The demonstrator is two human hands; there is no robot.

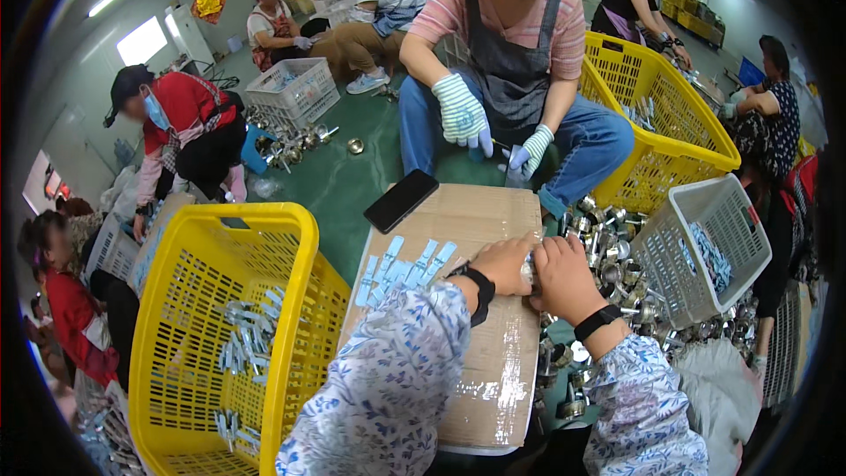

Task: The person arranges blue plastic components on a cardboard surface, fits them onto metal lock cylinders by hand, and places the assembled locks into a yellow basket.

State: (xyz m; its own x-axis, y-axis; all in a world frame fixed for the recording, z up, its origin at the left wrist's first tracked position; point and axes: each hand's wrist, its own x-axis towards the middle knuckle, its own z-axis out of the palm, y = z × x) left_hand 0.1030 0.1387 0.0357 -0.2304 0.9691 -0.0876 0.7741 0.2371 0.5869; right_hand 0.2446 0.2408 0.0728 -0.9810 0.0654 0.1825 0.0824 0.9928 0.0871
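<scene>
My left hand [502, 266] and my right hand [562, 275] meet over the right edge of a taped cardboard sheet [480, 361]. The fingers of both are closed around a small shiny piece [529, 270], mostly covered, whose kind I cannot make out. To the left of my left hand, several light-blue flat strips [405, 270] with dark print lie side by side on the cardboard. A black smartphone [401, 200] rests across the far left corner of the cardboard. Just right of my right hand, shiny metal parts with round cups and thin stems [608, 256] are heaped.
At left stands a yellow perforated basket [304, 238] holding blue-wrapped pieces. A grey crate [674, 273] sits tilted on the heap at right, behind it a yellow basket [696, 137]. Opposite, a person in striped gloves [460, 110] works close to the cardboard; several others sit around.
</scene>
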